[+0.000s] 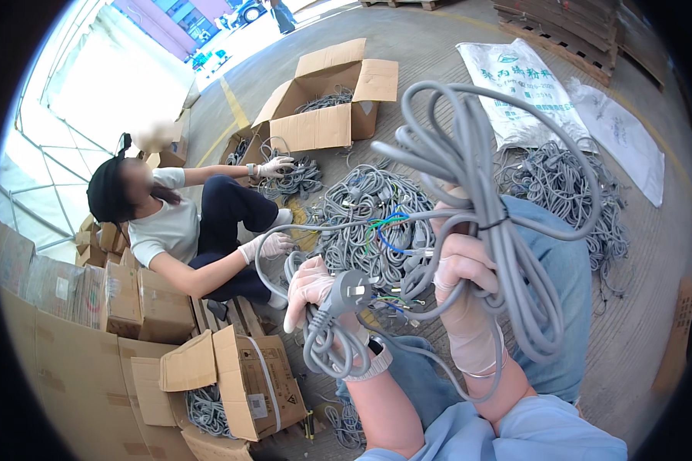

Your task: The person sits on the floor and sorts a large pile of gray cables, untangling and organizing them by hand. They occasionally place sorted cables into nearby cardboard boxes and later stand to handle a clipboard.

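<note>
My right hand (467, 259), in a thin white glove, grips a large coil of grey power cable (496, 219) bound at its middle with a thin dark tie. My left hand (317, 288), gloved too, holds a smaller bundle of grey cable (334, 351) with a grey mains plug (352, 291) facing up, its metal pins showing. Cable strands run between the two hands. Behind them a big heap of grey cables (375, 201) lies on the floor, some ends with blue and green wires bared. Another cable heap (565, 178) lies at the right.
A co-worker (170, 213) sits at the left, gloved hands at a small cable pile (297, 178). Open cardboard boxes with cables stand at the back (311, 132) and lower left (259, 380). A white woven sack (525, 98) lies at the upper right, near a wooden pallet (559, 49).
</note>
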Motion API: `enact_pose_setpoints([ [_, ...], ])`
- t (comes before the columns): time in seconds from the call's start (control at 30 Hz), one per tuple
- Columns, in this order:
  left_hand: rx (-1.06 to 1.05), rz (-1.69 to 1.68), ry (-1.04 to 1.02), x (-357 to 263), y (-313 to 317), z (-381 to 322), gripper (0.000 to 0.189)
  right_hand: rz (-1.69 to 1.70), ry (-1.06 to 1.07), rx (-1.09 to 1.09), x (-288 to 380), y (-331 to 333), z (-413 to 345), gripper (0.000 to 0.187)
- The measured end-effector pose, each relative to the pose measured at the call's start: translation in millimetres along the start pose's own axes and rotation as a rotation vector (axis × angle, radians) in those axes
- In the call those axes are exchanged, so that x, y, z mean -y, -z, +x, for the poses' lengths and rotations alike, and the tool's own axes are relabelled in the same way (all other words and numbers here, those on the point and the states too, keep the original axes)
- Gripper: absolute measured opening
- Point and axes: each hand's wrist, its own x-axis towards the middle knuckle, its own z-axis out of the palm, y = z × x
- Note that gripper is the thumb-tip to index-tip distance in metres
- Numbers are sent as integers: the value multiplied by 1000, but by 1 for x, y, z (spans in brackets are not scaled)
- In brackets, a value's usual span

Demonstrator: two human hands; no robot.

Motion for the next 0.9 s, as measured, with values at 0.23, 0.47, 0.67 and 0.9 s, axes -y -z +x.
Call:
enact_pose_setpoints([
  [0.23,80,-87,1,-1,-1,-1,4,-10,-95,-59,0,43,-3,52],
  [0.47,63,-44,24,-5,-7,-2,16,-137,-15,-100,-11,23,0,40],
  [0.67,16,24,74,-7,-13,-4,44,-107,-68,-124,-2,9,5,39],
  [0.9,-31,156,17,-11,-12,-4,17,-37,49,-23,15,-36,21,40],
])
